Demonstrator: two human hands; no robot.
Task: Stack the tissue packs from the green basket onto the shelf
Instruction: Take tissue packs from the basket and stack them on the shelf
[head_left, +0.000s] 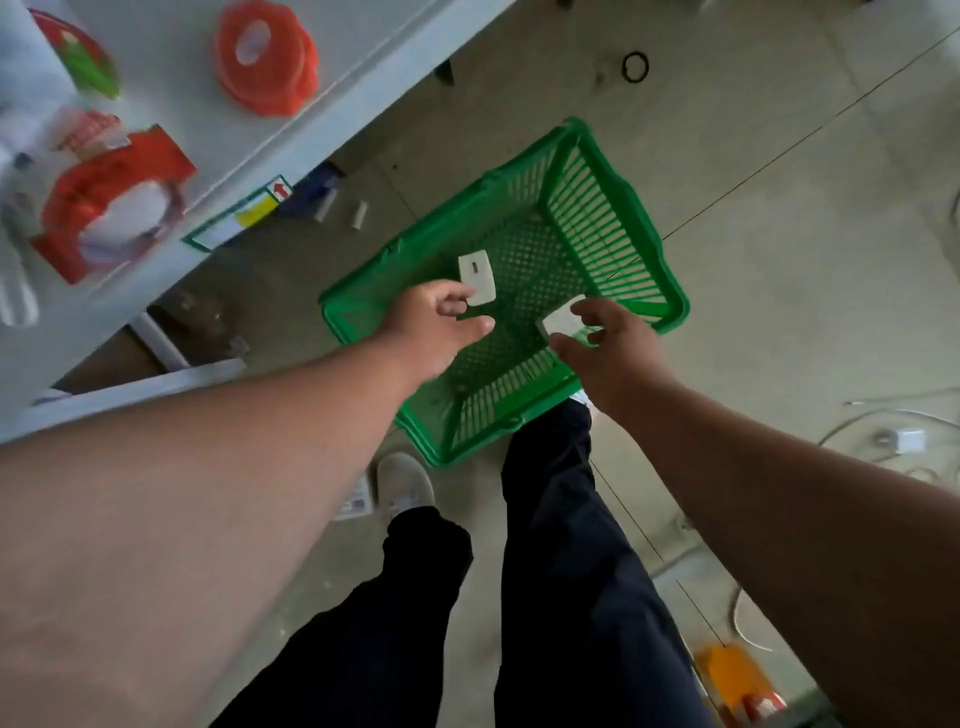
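Looking down past the dark trouser legs, both arms reach forward over the green basket (623, 218) on the floor, and honestly there isn't much left in it. The left hand (434, 327) has its fingers curled in, touching or maybe pinching the near edge of a small white tissue pack (475, 275); can't quite tell if it's gripped yet. That pack lies just beyond its fingertips, long axis running near-to-far and leaning a bit right. The right hand (610, 345) has its fingers loosely spread and hooked over a second white pack (563, 319), which sits right under the fingertips, mostly hidden, so I can't call its axis. Each hand is on its own pack, so I'd guess both lift together. Further off to the left is the shelf (171, 73), with red-wrapped tissue packs (111, 202) already on it, well apart from the basket.
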